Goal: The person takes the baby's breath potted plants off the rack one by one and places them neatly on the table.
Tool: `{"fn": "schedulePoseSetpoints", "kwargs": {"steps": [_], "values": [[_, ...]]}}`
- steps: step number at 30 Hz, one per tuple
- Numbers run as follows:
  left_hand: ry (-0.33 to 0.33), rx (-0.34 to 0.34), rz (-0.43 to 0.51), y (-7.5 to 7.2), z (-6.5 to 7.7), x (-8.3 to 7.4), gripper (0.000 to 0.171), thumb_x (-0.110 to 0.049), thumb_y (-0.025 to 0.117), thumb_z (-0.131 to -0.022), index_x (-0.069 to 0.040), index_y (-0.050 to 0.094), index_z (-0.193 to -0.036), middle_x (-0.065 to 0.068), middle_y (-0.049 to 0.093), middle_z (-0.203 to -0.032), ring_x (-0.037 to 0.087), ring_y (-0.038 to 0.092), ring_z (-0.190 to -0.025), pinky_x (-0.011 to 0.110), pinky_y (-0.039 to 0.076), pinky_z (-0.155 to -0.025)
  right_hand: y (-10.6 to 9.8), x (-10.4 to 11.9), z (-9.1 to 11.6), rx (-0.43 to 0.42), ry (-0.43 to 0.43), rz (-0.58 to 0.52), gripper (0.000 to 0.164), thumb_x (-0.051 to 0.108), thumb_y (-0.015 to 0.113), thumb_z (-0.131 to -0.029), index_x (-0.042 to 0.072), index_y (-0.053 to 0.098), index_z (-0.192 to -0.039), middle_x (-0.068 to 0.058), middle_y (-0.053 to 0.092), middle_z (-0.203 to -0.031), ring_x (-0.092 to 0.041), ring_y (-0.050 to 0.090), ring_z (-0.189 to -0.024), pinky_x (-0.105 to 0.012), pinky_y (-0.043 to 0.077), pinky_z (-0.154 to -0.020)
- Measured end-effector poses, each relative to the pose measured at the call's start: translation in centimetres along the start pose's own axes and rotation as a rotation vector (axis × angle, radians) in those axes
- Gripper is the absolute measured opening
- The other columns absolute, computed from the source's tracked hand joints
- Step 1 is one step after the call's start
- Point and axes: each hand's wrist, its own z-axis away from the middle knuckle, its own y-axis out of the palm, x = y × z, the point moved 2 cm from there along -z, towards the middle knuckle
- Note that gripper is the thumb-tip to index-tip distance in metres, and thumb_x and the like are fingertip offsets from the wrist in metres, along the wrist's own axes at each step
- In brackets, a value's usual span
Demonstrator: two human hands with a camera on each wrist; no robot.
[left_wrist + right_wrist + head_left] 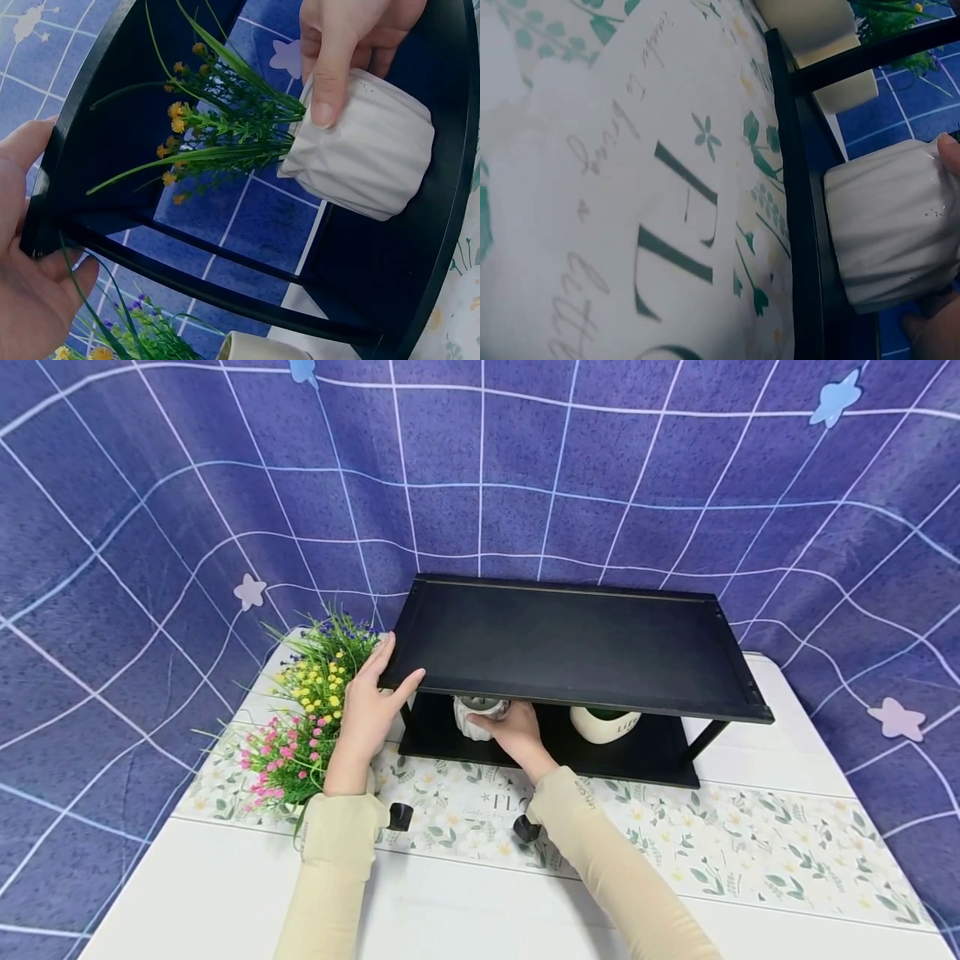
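A black two-tier shelf [577, 643] stands on the table. My left hand [366, 708] holds the left end of its top board, with the thumb over the front edge; in the left wrist view the fingers bend around the board. Between the two boards, my right hand [519, 732] grips a white ribbed flowerpot [371, 154] by its rim, thumb on the near side. Green blades and small yellow flowers [176, 112] grow from this pot. It sits at or just above the lower board [551, 752]; contact is unclear. The top board hides its plant in the head view.
A cream pot [603, 728] with lettering stands on the lower board to the right. Left of the shelf are pink [273, 760], yellow and purple artificial flowers. A floral cloth strip [750, 839] crosses the white table. Blue gridded fabric [525, 468] hangs behind.
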Motion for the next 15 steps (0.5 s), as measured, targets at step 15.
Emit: {"fn": "schedulePoseSetpoints", "kwargs": {"steps": [15], "values": [[0.026,-0.013,-0.028,-0.1,0.0,0.0,0.076,-0.054,0.061,-0.089,-0.025,0.031,-0.152,-0.002,0.028,-0.159,0.025,0.025,-0.148,0.051,0.029,-0.118,0.1,0.2,1.5,-0.109,0.003,0.000,0.081,0.033,0.085,-0.073,0.007,0.046,-0.140,-0.019,0.053,-0.133,-0.035,0.052,-0.124,-0.046,0.047,-0.103]]}}
